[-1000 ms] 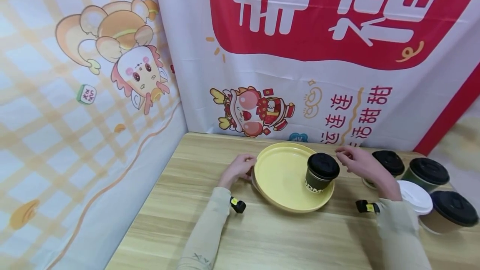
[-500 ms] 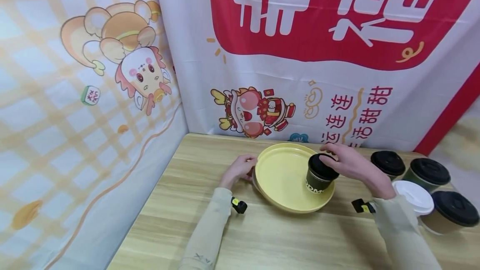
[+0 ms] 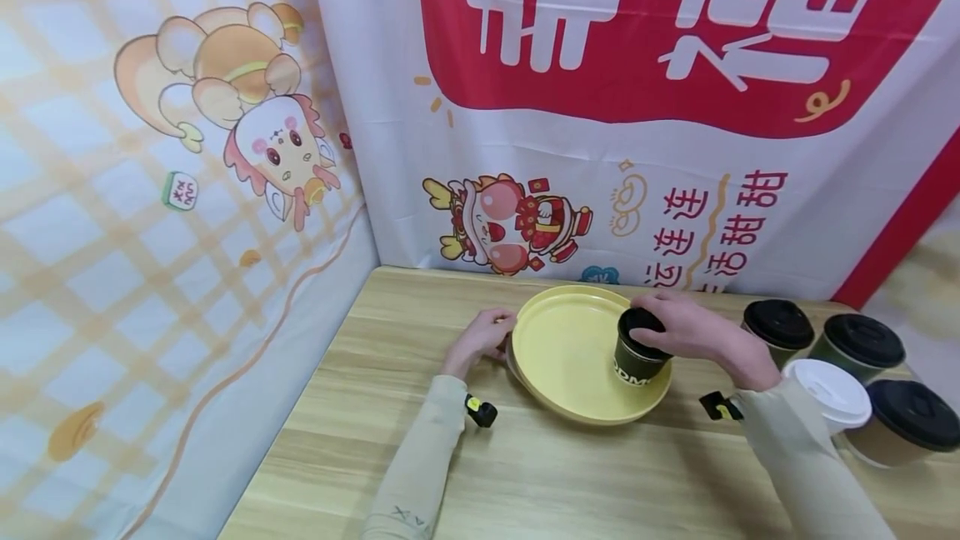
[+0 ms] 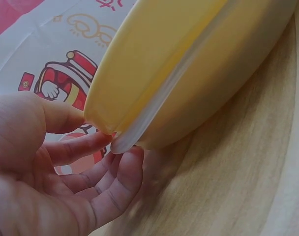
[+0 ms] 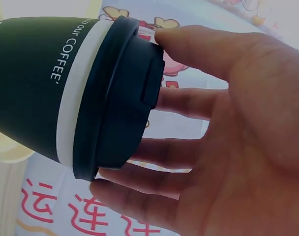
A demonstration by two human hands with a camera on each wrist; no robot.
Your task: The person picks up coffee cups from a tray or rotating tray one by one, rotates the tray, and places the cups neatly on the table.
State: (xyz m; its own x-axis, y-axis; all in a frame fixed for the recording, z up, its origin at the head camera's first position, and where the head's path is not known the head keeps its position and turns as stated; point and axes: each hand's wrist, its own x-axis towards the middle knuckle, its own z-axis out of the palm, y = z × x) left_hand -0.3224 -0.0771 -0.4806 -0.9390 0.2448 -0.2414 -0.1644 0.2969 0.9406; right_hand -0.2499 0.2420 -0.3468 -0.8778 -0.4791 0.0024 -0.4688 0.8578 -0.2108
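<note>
A round yellow plate (image 3: pixel 562 357) lies on the wooden table, with a paler rim (image 4: pixel 134 132) showing just under it. My left hand (image 3: pixel 480 336) pinches the plate's left edge between thumb and index finger; the other fingers curl by the lower rim. On the plate's right part stands a dark green paper coffee cup (image 3: pixel 636 363) with a black lid (image 5: pixel 122 103) and a white band below it. My right hand (image 3: pixel 686 327) grips the cup from above by its lid, thumb on the near side and the other fingers round the far side.
At the right stand several more lidded cups: a black-lidded one (image 3: pixel 777 325), a green one (image 3: pixel 862 344), a brown one (image 3: pixel 892 432) and one with a white lid (image 3: pixel 828 394). A printed cloth (image 3: pixel 390 190) hangs behind the table (image 3: pixel 420 307), another at the left.
My right hand has moved left from beside the cup onto its lid and closed round it. The left hand stays at the plate's edge.
</note>
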